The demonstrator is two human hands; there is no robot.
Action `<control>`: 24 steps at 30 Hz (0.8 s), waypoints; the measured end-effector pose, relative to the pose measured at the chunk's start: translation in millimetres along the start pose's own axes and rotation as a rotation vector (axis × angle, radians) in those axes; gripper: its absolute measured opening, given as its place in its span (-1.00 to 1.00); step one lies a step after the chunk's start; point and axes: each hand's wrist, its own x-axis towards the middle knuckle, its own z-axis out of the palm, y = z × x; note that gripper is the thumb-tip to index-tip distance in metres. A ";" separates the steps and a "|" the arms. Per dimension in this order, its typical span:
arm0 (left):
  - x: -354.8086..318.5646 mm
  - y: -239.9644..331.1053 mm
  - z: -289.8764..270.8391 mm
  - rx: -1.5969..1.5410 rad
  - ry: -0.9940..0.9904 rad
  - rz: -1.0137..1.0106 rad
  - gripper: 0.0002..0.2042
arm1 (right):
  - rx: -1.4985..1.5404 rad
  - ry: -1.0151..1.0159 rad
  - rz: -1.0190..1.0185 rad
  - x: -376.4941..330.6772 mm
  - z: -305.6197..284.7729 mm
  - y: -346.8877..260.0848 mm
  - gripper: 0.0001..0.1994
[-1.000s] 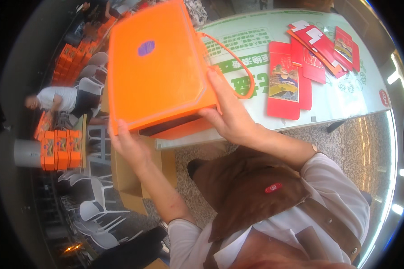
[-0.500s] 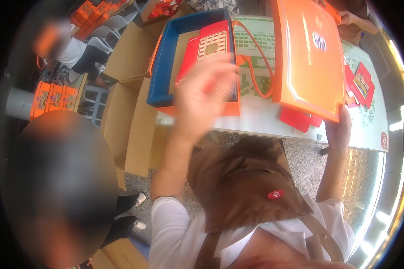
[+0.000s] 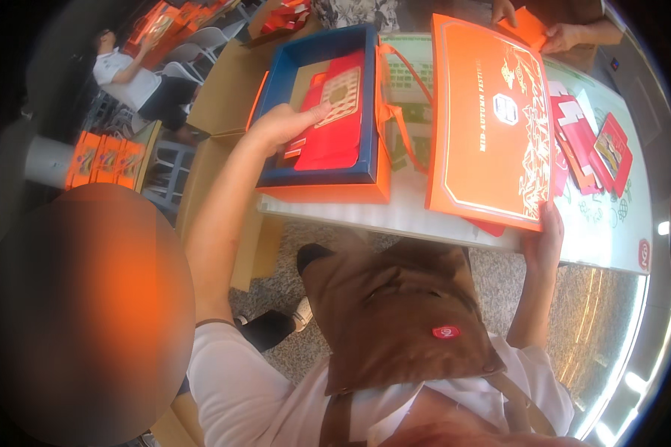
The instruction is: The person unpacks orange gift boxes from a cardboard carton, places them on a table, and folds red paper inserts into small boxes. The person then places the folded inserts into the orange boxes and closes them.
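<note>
A blue-lined orange gift box (image 3: 276, 177) sits at the table's near left, with an orange ribbon (image 3: 395, 115) at its right side. My left hand (image 3: 283, 125) reaches into it, closed on the left edge of a flat red carton (image 3: 332, 145) with a cream lattice panel. The thumb lies on top; the other fingers are mostly hidden. My right hand (image 3: 544, 237) grips the lower right corner of the orange lid (image 3: 477, 171), which is tilted up to the right of the box and shows its printed face.
Red cartons (image 3: 611, 156) and papers lie on the table (image 3: 596, 231) at right. Across it, another person's hands (image 3: 563, 37) hold an orange piece. An open cardboard box (image 3: 224, 97) stands left of the table. A nearby person's blurred head (image 3: 89, 313) fills the lower left.
My left hand has moved up and left, from above the box's near edge onto the red carton. The lid has shifted left and turned, so more of its print shows.
</note>
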 end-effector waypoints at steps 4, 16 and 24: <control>14.2 -7.2 3.5 -0.083 -0.050 -0.028 -0.17 | 0.029 -0.032 0.010 -2.9 -2.5 -2.9 -0.49; 6.8 17.4 7.9 -0.303 -0.071 0.012 -0.36 | 0.043 -0.087 -0.027 -2.2 7.9 5.4 -0.51; -13.7 40.2 27.2 -0.586 -0.039 0.164 -0.61 | 0.095 -0.100 -0.034 -6.0 20.5 3.6 -0.51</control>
